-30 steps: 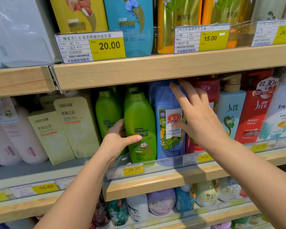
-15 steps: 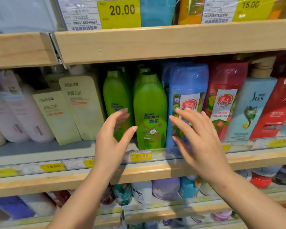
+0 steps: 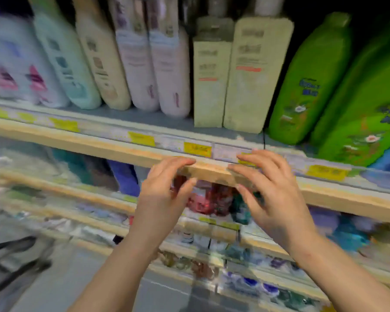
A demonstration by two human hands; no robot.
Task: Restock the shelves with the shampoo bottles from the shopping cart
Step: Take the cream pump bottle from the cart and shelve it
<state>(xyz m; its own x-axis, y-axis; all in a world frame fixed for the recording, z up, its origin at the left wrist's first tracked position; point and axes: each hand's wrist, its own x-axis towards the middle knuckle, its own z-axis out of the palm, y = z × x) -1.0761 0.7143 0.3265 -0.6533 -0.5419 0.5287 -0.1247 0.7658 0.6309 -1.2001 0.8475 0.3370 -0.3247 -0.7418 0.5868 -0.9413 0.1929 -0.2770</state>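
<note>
Here both hands are up in front of the wooden shelf edge, and neither one holds a thing. The left hand has its fingers loosely bent, thumb apart from them. The right hand looks the same, fingers loose and a little spread. The picture is blurry. On the shelf stand two green shampoo bottles at the right, two tan square bottles beside them, then pale pink bottles. Yellow price tags run along the edge. A dark cart frame shows at lower left.

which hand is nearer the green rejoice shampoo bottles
Right. The right hand is just below-left of the green shampoo bottles; the left hand is further left.
</note>
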